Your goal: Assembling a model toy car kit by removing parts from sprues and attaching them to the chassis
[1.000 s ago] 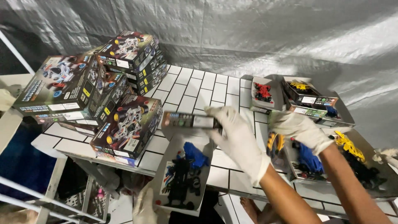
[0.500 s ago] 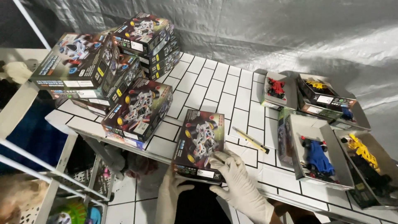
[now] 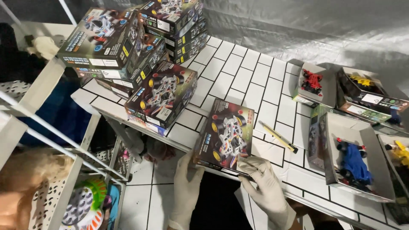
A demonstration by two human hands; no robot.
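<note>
Both my hands wear white gloves. A dark toy-car box (image 3: pixel 226 136) with a white racer picture lies at the front edge of the white tiled table (image 3: pixel 251 76). My left hand (image 3: pixel 186 187) holds its near left corner from below the table edge. My right hand (image 3: pixel 265 187) grips its near right corner. A yellow utility knife (image 3: pixel 279 137) lies just right of the box.
Stacks of similar toy boxes (image 3: pixel 140 51) fill the table's left and back. Open trays at the right hold a red car (image 3: pixel 313 81), a blue car (image 3: pixel 352 164) and yellow cars (image 3: pixel 362 81). A white wire rack (image 3: pixel 64 149) with toys stands at lower left.
A second ago my hands reached over open trays at the table's middle and right. Now the view has swung left and both hands hold a closed box at the front edge.
</note>
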